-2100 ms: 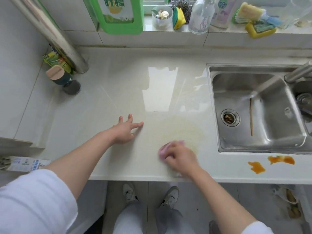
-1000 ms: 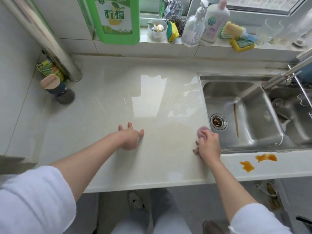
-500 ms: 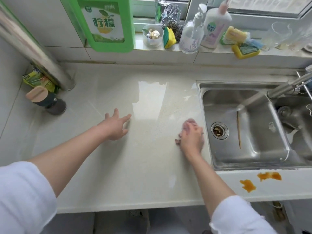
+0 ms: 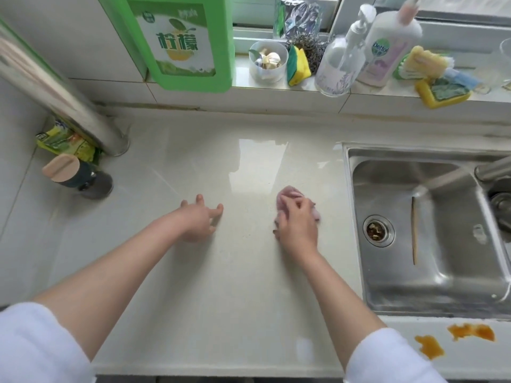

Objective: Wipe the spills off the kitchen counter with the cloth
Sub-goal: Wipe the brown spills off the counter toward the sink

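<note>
A pale kitchen counter fills the middle of the head view. My right hand presses a small pink cloth flat on the counter just left of the sink, its fingers curled over the cloth. My left hand rests on the counter to the left of it, fingers spread and holding nothing. Two orange spills lie on the front strip of counter below the sink, apart from the cloth.
A steel sink with a chopstick in it sits at right, its tap above. A metal pipe, a dark jar and a green packet stand at back left. Soap bottles, sponges and a cup line the sill.
My right hand has wiped the cloth from the counter's front middle right to the sink edge, then back left and further away. My left hand stayed resting on the counter.
</note>
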Demonstrator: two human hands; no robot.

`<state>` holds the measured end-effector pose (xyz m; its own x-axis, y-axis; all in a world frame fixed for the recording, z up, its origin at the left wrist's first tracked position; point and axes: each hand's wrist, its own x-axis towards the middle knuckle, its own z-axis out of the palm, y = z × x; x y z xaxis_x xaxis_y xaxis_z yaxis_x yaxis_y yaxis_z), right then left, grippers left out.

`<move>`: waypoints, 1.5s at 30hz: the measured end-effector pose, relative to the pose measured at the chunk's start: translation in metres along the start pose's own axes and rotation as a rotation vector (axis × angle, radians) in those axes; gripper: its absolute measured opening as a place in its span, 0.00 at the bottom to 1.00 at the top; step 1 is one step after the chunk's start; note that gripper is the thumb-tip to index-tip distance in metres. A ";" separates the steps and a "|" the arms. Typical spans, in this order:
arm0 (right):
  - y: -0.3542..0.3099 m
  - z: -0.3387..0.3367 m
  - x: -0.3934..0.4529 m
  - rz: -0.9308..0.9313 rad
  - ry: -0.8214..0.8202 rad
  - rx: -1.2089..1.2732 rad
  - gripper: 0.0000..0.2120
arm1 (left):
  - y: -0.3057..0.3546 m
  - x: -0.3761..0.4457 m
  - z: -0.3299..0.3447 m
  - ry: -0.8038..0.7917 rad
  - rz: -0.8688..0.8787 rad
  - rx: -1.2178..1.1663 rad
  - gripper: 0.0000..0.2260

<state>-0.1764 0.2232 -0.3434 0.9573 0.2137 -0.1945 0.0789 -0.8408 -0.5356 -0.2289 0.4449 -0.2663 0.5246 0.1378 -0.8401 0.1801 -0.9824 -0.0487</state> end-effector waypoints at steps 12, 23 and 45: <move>0.002 -0.002 0.042 0.122 0.090 -0.042 0.14 | 0.000 0.008 -0.009 -0.085 -0.007 -0.095 0.24; 0.081 -0.061 0.039 -0.082 -0.071 0.031 0.08 | 0.001 0.015 0.003 -0.081 -0.027 -0.137 0.26; 0.030 0.004 -0.056 -0.416 -0.365 0.050 0.11 | 0.001 0.021 0.030 0.103 -0.056 -0.330 0.26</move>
<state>-0.2286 0.1878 -0.3524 0.6890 0.6887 -0.2256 0.4078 -0.6258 -0.6649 -0.2427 0.4429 -0.3000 0.5845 0.2191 -0.7812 0.4615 -0.8817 0.0980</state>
